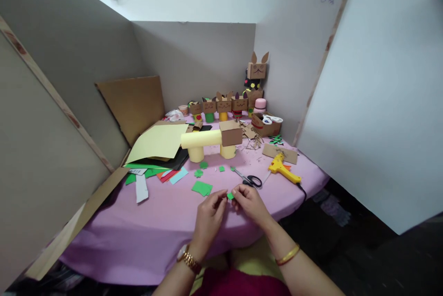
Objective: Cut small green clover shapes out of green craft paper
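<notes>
Near the front edge of the table, a small piece of green paper (230, 196) is between my two hands. My right hand (252, 202) pinches it between thumb and forefinger. My left hand (210, 215) is closed, its fingertips at the paper's left edge. Just beyond lies a larger green paper sheet (202, 188), with small green cut-outs (198, 173) farther back. Scissors (252, 180) with black handles rest beyond my right hand, blades pointing away to the left. In the middle stands a pale yellow paper-tube figure (202, 139) with a brown cardboard box (231, 133) at its right end.
A yellow glue gun (284, 169) lies at right by a cardboard strip (279, 153). Coloured paper sheets (161, 141) are stacked left. Cardboard animal figures (224, 105) line the back, near a box (266, 125) holding white-handled scissors. Partition panels (194, 60) enclose the table.
</notes>
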{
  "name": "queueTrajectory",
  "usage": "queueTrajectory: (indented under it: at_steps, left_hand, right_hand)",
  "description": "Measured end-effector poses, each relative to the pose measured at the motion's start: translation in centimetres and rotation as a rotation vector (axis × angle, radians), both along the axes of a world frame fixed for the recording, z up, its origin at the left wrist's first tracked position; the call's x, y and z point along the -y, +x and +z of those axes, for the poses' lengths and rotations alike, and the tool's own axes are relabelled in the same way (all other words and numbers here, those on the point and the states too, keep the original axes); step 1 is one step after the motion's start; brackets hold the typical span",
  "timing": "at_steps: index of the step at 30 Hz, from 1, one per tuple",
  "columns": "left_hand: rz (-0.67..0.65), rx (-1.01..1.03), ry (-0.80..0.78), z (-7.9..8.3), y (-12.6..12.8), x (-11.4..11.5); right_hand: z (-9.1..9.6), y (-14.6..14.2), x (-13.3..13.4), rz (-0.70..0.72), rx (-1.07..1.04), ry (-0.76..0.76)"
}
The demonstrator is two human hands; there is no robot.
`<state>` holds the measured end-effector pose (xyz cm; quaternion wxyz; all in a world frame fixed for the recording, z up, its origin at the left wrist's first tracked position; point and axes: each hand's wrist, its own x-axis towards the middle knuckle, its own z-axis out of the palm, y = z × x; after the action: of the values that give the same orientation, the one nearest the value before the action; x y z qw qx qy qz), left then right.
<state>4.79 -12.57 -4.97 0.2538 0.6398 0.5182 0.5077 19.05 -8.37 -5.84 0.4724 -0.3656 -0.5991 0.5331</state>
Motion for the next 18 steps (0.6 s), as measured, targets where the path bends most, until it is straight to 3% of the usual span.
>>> queueTrajectory:
  at_steps: [18]
  left_hand:
    - [-0.098, 0.175, -0.201, 0.2, 0.01, -0.76]
  right_hand:
    - [-0.13, 0.01, 0.14, 0.001, 0.062, 0.075]
